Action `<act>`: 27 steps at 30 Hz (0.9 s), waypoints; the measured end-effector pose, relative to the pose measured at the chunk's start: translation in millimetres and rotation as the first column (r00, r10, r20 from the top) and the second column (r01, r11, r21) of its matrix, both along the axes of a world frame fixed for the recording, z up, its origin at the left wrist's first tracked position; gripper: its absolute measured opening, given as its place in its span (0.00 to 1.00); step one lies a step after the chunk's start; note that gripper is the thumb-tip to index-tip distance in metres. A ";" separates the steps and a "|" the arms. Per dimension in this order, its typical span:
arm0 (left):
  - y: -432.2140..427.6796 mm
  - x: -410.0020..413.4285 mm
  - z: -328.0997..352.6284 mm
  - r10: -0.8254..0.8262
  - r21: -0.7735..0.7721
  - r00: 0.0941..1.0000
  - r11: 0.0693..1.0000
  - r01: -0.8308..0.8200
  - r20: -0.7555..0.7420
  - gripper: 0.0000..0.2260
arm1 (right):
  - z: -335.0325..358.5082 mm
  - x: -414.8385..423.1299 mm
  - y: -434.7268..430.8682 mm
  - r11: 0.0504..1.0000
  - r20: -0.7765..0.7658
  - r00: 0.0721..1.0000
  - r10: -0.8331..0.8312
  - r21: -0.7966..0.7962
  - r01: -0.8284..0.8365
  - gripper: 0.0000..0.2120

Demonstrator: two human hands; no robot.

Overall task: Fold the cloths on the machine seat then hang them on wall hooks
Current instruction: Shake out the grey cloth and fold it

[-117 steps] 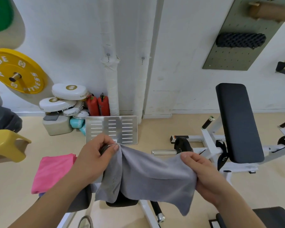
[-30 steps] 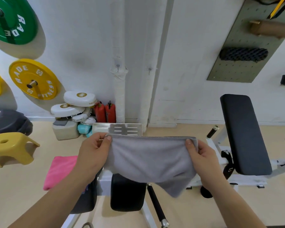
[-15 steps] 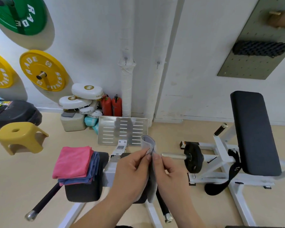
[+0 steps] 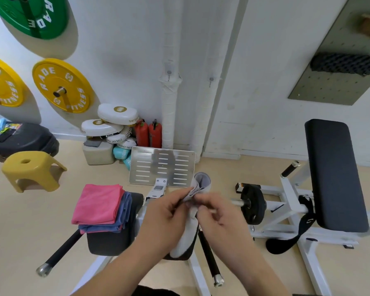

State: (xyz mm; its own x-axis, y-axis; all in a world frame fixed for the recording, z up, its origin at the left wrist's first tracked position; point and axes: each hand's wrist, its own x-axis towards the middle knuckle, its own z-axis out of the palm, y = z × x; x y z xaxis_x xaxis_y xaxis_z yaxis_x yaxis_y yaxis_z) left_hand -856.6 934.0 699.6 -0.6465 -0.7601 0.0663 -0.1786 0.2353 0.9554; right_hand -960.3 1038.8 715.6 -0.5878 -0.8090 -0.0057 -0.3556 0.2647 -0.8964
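Where the left hand [image 4: 167, 212] and right hand [image 4: 219, 213] met: a grey cloth [image 4: 203, 183] was held between them, just toward 6 o'clock of frame centre.
Left hand: thumb and curled fingers pinched the cloth near its top from the 9 o'clock side.
Right hand: curled fingers and thumb pinched the same part from the 3 o'clock side.
Grey cloth: folded to a narrow strip; a small loop stood above the fingertips toward 12 o'clock, and the rest hung toward 6 o'clock between the wrists, in front of a black pad [image 4: 181, 256].
Pink cloth [image 4: 98, 202]: folded, on top of a stack at 9 o'clock of the left hand, apart from it.
Blue cloth [image 4: 127, 207]: folded, under the pink one, its edges showing at the stack's 3 and 6 o'clock sides.
Seat [image 4: 109, 242]: black, bore the stack.
Hooks [image 4: 169, 73]: two on the white wall, side by side, at 12 o'clock of the hands and well above them.
Metal plate [image 4: 162, 165]: slotted, stood between hooks and hands, at the wall's foot.
Stool [image 4: 30, 169]: yellow, on the floor at 9 o'clock, well apart from the stack.
Discs [image 4: 62, 85]: yellow and green, on the wall at 10 o'clock.
Bench [image 4: 333, 174]: black backrest on a white frame at 3 o'clock.
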 end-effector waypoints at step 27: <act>-46.1 31.8 -85.0 -0.186 0.235 0.941 0.965 0.119 0.283 0.09 | 45.7 -120.5 -32.3 0.957 -0.356 0.934 -0.030 0.261 0.130 0.21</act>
State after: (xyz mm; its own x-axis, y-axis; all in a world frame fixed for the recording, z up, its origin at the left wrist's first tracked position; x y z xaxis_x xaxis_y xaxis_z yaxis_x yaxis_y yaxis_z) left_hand -824.7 887.9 614.7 -0.7201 -0.6256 -0.3000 -0.4423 0.0808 0.8932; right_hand -1080.8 1006.5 761.3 -0.6563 -0.7544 -0.0070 -0.5957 0.5239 -0.6088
